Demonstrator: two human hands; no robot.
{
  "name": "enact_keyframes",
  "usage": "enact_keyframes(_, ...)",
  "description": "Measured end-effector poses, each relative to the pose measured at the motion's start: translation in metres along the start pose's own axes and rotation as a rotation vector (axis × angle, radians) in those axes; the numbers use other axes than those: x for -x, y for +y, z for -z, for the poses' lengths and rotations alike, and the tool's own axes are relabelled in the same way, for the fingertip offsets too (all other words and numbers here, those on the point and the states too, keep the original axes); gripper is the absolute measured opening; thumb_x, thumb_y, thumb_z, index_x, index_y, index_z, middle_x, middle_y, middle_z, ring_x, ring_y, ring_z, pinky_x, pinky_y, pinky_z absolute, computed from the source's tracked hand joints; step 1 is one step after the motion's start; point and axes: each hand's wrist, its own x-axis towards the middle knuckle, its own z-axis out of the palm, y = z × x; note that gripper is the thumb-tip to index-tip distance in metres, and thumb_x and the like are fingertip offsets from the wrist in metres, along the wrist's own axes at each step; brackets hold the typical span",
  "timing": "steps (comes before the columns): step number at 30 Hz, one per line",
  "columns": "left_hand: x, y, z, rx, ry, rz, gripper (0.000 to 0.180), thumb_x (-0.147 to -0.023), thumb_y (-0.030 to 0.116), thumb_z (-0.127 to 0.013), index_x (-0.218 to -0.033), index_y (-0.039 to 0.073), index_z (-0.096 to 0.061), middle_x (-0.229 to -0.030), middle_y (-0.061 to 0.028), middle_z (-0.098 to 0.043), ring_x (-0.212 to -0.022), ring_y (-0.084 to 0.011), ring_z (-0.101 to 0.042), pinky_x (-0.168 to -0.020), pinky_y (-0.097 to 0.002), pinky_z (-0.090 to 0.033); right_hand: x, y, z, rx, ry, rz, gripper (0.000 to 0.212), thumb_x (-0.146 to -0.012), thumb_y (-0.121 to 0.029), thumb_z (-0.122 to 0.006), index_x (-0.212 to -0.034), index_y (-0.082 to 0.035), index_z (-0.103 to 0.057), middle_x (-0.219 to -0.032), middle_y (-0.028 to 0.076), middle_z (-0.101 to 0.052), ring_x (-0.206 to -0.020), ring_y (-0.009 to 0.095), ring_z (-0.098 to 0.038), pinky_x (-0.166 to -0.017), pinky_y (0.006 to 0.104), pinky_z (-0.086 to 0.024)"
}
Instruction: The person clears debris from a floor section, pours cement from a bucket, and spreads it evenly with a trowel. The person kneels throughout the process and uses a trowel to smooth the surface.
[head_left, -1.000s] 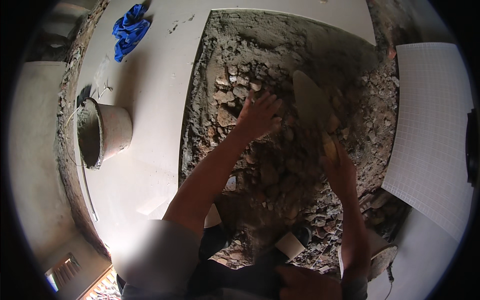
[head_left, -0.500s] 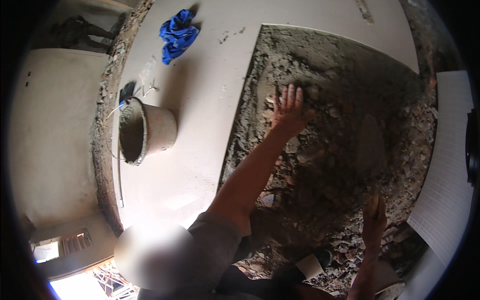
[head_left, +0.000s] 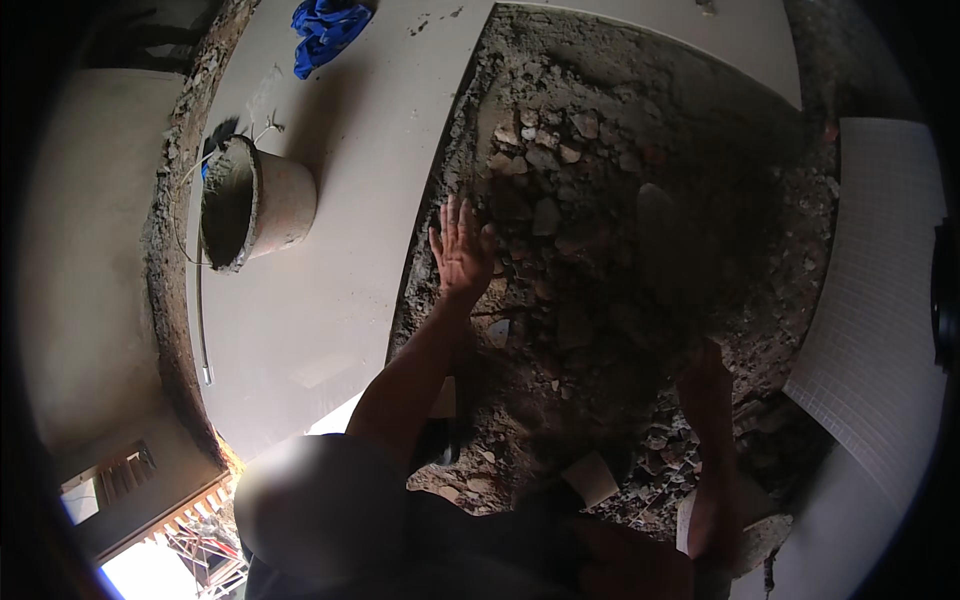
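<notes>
Rubble (head_left: 620, 230) fills the floor pit; I keep my left hand (head_left: 462, 250) open and flat, pressing evenly; right hand's (head_left: 705, 385) grip unclear.

The rubble bed (head_left: 620, 230) is a mottled grey-brown, speckled with paler beige stones and a few reddish bits, and the left hand (head_left: 462, 250) lying flat on it looks warm tan in the light while the right hand (head_left: 705, 385) is dark in shadow. The smooth floor slab (head_left: 350, 250) beside it is plain pale cream, carrying a bright blue cloth (head_left: 325, 28) and a dusty beige-grey bucket (head_left: 262, 200) with a dark grey inside. At the right, the tiled sheet (head_left: 880, 320) is white with a fine grid of small squares.
</notes>
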Motion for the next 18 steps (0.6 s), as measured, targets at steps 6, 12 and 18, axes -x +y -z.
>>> enact_keyframes(6, 0.066, -0.015, -0.003, 0.012, -0.013, 0.031, 0.056, -0.097, 0.038, -0.041, -0.142, 0.007, -0.033, -0.151, -0.0143, -0.027, -0.142, -0.0305, -0.018, -0.113, -0.0521, -0.008, 0.008, 0.002, -0.009, 0.496, -0.331, 0.573, 0.025, -0.085, -0.037, -0.063, -0.092, -0.014, -0.057, -0.080, 0.007, -0.064, -0.073, 0.028, -0.066, -0.058, 0.0409, -0.053)
enact_keyframes(12, 0.090, -0.010, 0.000, -0.031, -0.154, -0.108, 0.058, -0.094, 0.037, -0.046, -0.142, 0.006, -0.033, -0.151, -0.0151, -0.025, -0.142, -0.0303, -0.017, -0.114, -0.0528, -0.006, -0.015, 0.001, 0.017, 0.405, -0.042, 0.273, 0.029, -0.086, -0.042, -0.059, -0.094, -0.014, -0.058, -0.084, 0.007, -0.065, -0.074, 0.029, -0.066, -0.060, 0.0394, -0.053)
enact_keyframes(18, 0.122, 0.003, 0.022, -0.052, -0.184, -0.367, 0.066, -0.090, 0.042, -0.053, -0.141, 0.005, -0.034, -0.151, -0.0164, -0.024, -0.143, -0.0303, -0.016, -0.112, -0.0575, -0.011, -0.024, -0.021, 0.008, 0.336, -0.067, 0.541, 0.039, -0.088, -0.042, -0.055, -0.120, -0.020, -0.059, -0.110, 0.011, -0.063, -0.095, 0.030, -0.062, -0.075, 0.0441, -0.051)
